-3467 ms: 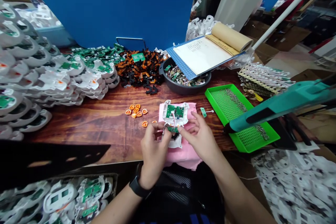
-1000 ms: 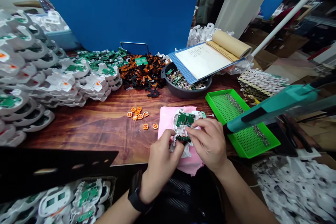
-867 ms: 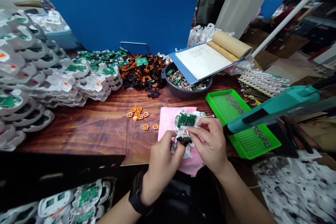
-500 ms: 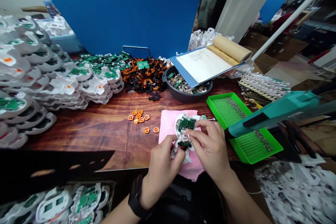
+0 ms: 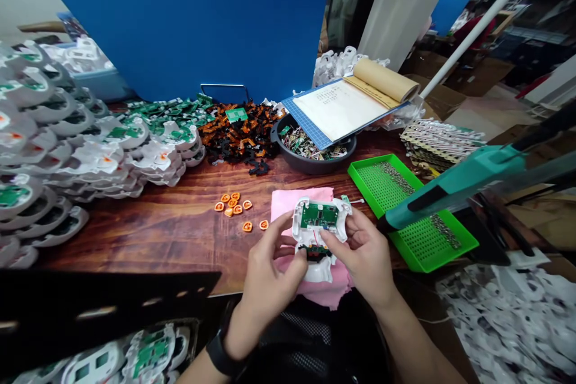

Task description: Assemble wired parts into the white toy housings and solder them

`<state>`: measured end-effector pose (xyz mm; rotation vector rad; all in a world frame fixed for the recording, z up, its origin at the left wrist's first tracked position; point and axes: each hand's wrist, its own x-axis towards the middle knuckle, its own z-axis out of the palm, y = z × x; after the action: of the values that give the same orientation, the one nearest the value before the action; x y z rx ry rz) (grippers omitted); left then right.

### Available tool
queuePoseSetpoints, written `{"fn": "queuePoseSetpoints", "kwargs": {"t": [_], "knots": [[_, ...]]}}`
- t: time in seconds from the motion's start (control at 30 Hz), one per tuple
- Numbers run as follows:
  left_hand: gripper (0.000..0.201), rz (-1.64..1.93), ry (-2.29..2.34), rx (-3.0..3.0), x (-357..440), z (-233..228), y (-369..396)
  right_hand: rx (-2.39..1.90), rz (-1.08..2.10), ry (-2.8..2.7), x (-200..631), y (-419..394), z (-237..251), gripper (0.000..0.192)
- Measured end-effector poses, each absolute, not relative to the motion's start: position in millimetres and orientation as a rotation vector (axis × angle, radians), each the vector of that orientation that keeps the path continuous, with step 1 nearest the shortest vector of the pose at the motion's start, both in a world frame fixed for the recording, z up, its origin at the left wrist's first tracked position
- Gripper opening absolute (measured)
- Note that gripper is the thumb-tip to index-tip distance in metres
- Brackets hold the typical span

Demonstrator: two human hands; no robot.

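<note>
A white plastic housing [image 5: 318, 272] with a green circuit board [image 5: 318, 215] in its upper part is held between my two hands over a pink cloth [image 5: 283, 199]. Black and orange parts and a thin red wire show in its lower part. My left hand [image 5: 274, 264] grips the left side, thumb on the lower edge. My right hand [image 5: 363, 252] wraps the right side, its thumb pressing near the board's lower edge. Beyond the right fingers lies a small green board with a white wire [image 5: 353, 200]. Several orange button pieces [image 5: 232, 203] lie to the left.
Stacked white housings [image 5: 103, 153] fill the left. Behind are a pile of black and orange parts [image 5: 243, 132] and a dark bowl [image 5: 310, 162] under a clipboard [image 5: 346, 109]. A teal electric screwdriver [image 5: 454, 186] hangs across a green tray [image 5: 407, 243] of screws.
The housing has been turned so its board faces up more squarely. My right fingers have shifted from pinching over its middle to wrapping the right side. The view has swung slightly right.
</note>
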<state>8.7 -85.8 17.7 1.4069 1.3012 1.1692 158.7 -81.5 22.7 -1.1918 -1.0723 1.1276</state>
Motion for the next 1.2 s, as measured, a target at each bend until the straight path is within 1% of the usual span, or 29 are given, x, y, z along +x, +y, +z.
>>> {"fn": "queuePoseSetpoints", "kwargs": {"t": [0.07,0.2,0.4,0.57,0.67,0.8,0.83,0.9,0.93,1.0,1.07,1.13,1.2], "knots": [[0.047,1.161,1.248,1.314,9,19,-81,-1.190,1.127,-1.080,159,-82,21,0.044],[0.039,1.148,1.220,1.253,14,19,-76,-1.196,1.137,-1.091,160,-82,21,0.046],[0.035,1.159,1.252,1.324,16,19,-74,-1.220,1.150,-1.089,158,-79,23,0.043],[0.030,1.124,1.287,1.418,15,19,-69,-1.213,1.152,-0.998,152,-76,20,0.046],[0.037,1.087,1.332,1.481,15,18,-67,-1.211,1.177,-0.884,151,-72,16,0.047],[0.068,0.994,1.450,1.762,19,12,-68,-1.216,1.104,-0.704,154,-64,6,0.045],[0.071,0.972,1.454,1.837,21,10,-68,-1.210,1.099,-0.703,156,-63,4,0.043],[0.067,0.946,1.447,1.931,23,5,-67,-1.230,1.140,-0.748,163,-68,1,0.042],[0.063,0.935,1.445,1.953,24,2,-66,-1.273,1.165,-0.770,168,-72,0,0.045],[0.062,0.893,1.456,1.978,23,-2,-63,-1.418,1.171,-0.794,178,-86,1,0.050],[0.061,0.829,1.467,2.003,21,-5,-60,-1.575,1.028,-0.802,189,-100,4,0.050],[0.057,0.813,1.456,2.043,19,-6,-58,-1.631,0.684,-0.797,201,-111,10,0.040],[0.053,0.857,1.417,2.099,16,-6,-58,-1.528,0.290,-0.761,215,-112,16,0.034]]}}
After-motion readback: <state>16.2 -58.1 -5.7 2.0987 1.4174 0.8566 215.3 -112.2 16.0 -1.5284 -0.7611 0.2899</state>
